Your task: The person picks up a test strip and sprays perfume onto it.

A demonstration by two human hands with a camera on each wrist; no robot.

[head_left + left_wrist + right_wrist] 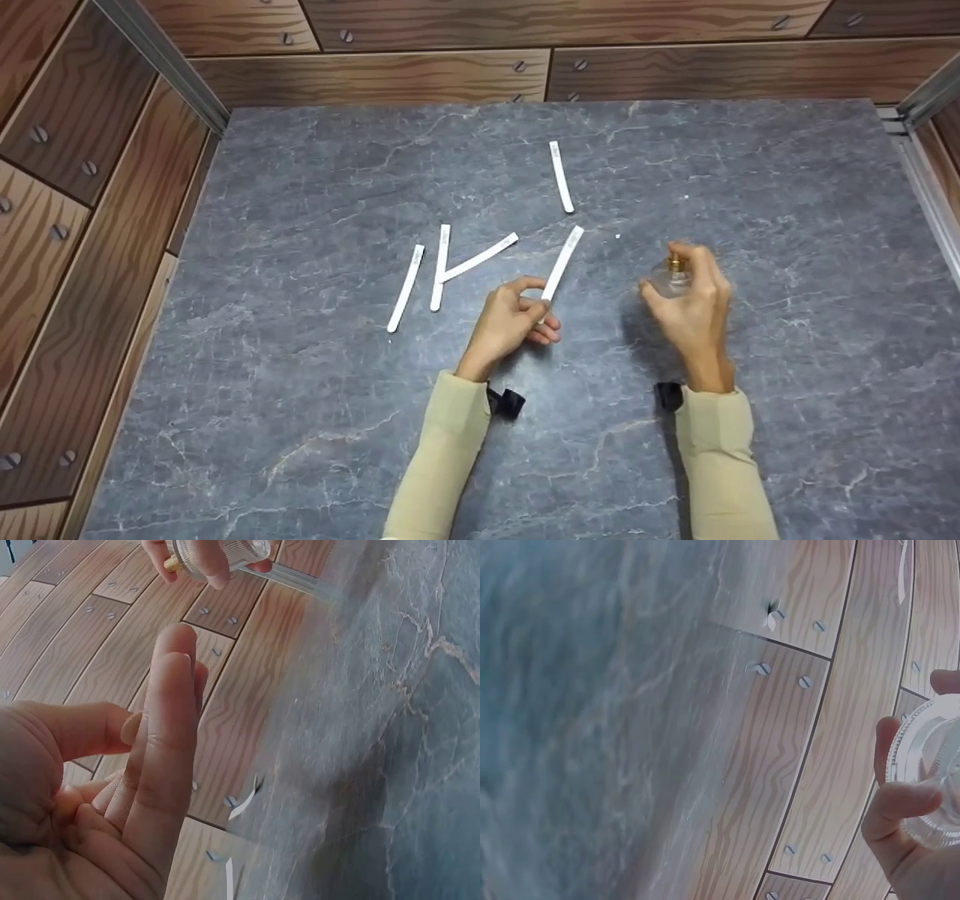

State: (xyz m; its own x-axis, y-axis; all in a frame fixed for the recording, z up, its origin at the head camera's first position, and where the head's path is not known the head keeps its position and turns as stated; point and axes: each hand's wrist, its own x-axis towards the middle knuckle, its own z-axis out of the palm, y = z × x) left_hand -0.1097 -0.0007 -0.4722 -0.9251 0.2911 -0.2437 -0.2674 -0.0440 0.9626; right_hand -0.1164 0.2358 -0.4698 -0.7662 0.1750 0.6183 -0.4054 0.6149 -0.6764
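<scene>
My left hand [510, 321] pinches the lower end of a white paper tester strip [563, 261] between thumb and fingers, and the strip slants up to the right. To its right, my right hand [696, 304] grips a clear glass perfume bottle [670, 282] with a gold spray top [674, 262]. The index finger lies at that top. In the right wrist view the ribbed round glass of the bottle [915, 757] shows between thumb and fingers. In the left wrist view the strip is mostly hidden behind my left hand's fingers [169, 750].
Several more strips lie on the grey marbled table [300, 420]: a lone strip [561, 177] at the back, a leftmost strip [406, 289], and an upright strip [440, 266] touched by a slanted strip [481, 257]. Wood-patterned panels [375, 79] border the table.
</scene>
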